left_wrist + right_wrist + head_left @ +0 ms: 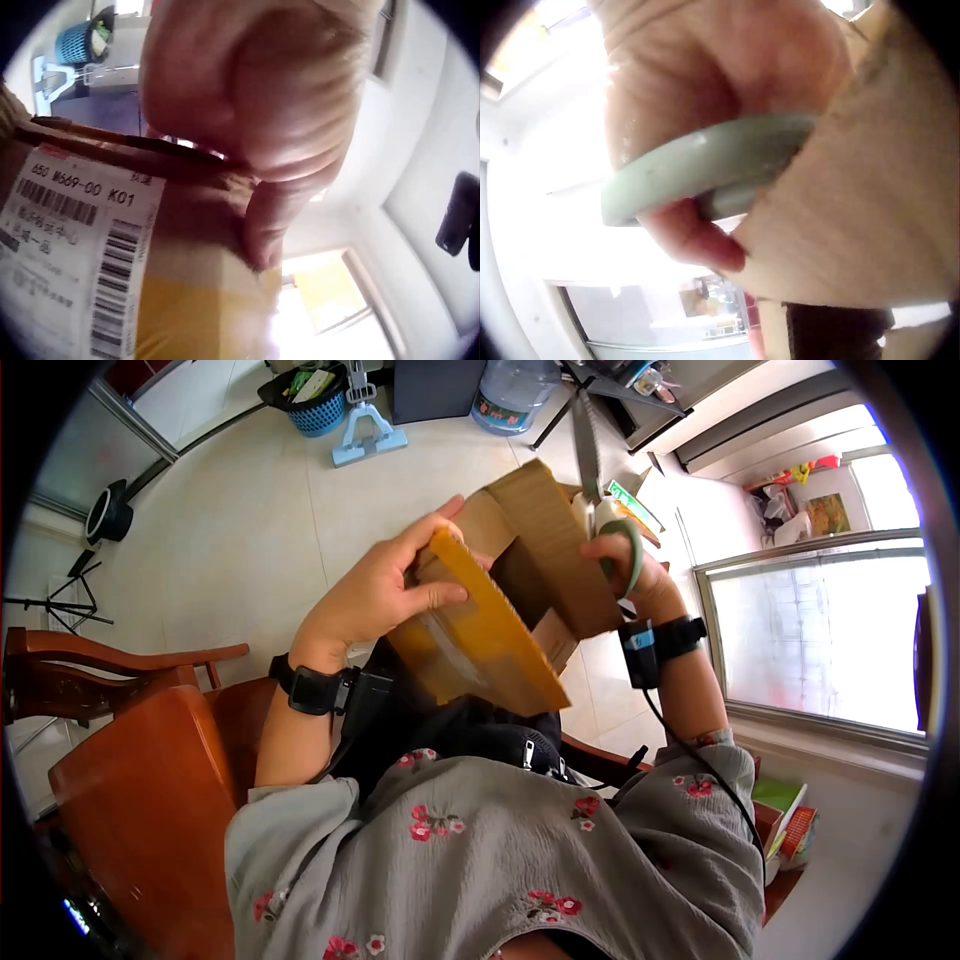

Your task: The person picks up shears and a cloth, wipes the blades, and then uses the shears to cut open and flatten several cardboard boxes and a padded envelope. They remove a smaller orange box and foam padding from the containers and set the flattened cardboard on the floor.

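Observation:
A cardboard box [575, 550] with its top flaps raised is held above the lap. Yellow tape [470, 645] covers the side nearest the body. My left hand [385, 580] grips that side's edge, thumb outside and fingers over the rim. In the left wrist view, a white shipping label [82, 247] with barcodes is stuck to the box. My right hand [645, 575] holds scissors with pale green handles [697, 169], fingers through the loop, blade [587, 450] pointing away from the body. It is beside a raised flap, which hides part of the handles in the right wrist view.
A wooden chair [140, 790] stands at the left. On the tiled floor ahead are a blue basket [318, 415], a light-blue mop head [368, 440] and a large water bottle [512, 395]. A window [820, 630] is at the right.

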`<state>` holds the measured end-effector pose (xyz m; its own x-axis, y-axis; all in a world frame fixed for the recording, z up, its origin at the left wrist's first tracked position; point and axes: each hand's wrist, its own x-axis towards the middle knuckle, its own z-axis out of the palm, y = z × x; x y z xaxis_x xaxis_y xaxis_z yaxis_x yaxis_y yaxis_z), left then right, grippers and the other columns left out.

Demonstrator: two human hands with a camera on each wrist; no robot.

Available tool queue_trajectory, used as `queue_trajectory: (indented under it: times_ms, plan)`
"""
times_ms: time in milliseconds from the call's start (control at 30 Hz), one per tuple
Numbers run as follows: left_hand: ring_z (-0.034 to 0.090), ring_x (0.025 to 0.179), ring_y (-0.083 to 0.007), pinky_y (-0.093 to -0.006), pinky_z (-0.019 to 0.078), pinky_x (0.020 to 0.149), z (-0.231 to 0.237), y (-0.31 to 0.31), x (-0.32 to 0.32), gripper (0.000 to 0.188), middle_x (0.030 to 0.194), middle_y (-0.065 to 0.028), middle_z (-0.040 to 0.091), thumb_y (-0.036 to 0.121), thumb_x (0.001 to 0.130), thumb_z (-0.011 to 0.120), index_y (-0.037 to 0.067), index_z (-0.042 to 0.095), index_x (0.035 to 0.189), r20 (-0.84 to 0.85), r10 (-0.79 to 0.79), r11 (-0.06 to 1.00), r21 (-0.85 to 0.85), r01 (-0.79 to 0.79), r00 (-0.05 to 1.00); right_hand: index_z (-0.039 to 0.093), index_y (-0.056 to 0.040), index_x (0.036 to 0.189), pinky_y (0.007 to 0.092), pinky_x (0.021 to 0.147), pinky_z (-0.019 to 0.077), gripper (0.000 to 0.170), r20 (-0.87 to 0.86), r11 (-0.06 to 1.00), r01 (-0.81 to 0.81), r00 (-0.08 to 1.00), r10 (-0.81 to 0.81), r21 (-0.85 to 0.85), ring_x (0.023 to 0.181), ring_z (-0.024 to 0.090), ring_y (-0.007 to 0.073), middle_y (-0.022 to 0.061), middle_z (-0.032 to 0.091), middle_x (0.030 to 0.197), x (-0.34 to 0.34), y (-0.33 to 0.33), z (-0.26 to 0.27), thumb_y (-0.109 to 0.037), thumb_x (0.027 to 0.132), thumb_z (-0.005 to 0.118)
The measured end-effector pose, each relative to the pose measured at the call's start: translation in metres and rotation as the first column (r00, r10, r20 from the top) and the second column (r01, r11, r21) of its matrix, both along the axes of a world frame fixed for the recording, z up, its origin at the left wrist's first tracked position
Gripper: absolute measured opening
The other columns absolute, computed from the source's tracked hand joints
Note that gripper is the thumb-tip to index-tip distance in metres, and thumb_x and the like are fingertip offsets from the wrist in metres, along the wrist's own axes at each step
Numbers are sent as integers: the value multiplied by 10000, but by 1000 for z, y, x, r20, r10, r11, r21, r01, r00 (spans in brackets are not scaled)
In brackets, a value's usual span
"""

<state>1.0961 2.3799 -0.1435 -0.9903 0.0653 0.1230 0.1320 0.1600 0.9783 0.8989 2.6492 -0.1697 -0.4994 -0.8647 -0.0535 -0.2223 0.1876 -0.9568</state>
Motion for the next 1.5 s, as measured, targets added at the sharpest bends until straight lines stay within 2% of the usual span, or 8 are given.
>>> queue_trajectory:
  times_ms: [200,300,433,667,933,1133,1267,1500]
  plan:
    - [590,559,-231,-296,464,566,13,-4,-10,319,717,-109,639,253,900,622,2,447,992,-205,387,866,-254,-430,899,542,15,773,250,535,402,430,-330,792,573,804,-495,209,649,511,96,26,505,655,-8,-21,38,-346,730,773]
    - [598,597,-209,-295,466,580,11,-9,-4,336,727,-119,626,271,912,604,-15,438,968,-226,581,774,-143,-617,782,551,14,853,235,537,418,378,-253,707,705,674,-694,-60,632,523,77,37,566,702,4,-13,59,-281,748,764]
    - [586,764,-171,-303,470,673,1,-8,3,322,847,-161,605,260,925,582,-24,429,935,-89,710,689,-120,-715,699,530,33,978,240,595,477,398,-120,900,432,898,-423,63,701,585,107,88,638,851,36,-20,68,-231,771,744]
    - [539,827,-115,-258,447,759,-26,12,28,328,911,-39,580,249,915,612,-16,476,1053,120,640,713,275,-645,759,486,4,1124,257,822,473,503,-181,891,382,921,-345,247,959,570,125,73,598,1055,54,-54,23,-98,723,772]
    - [553,962,-126,-275,444,833,-34,7,59,601,1111,-22,594,82,685,807,35,532,1217,379,-86,843,520,-135,922,502,-2,1038,261,720,469,434,-13,925,272,960,-279,267,830,573,117,55,603,935,51,-65,-5,-89,703,764]
    - [610,904,-146,-285,486,769,-33,-2,55,402,1013,-58,663,130,719,792,13,623,1064,275,180,978,54,-202,944,513,-4,972,267,634,434,420,-207,882,410,907,-367,231,735,511,109,49,552,807,54,-70,-22,-189,712,786]
    - [606,925,-163,-282,478,801,-45,-3,50,444,1005,-62,657,264,753,784,17,622,1085,279,510,833,76,-548,814,503,-17,857,279,565,384,427,-309,833,519,838,-450,195,639,413,100,16,452,695,66,-69,23,-305,726,790]
    - [514,1118,-178,-302,400,956,-66,-17,78,657,1213,-70,562,311,728,811,30,520,1245,525,410,615,445,-651,746,528,4,819,352,599,443,521,-408,959,172,911,-68,225,601,527,249,150,550,672,66,-57,25,-392,657,825]
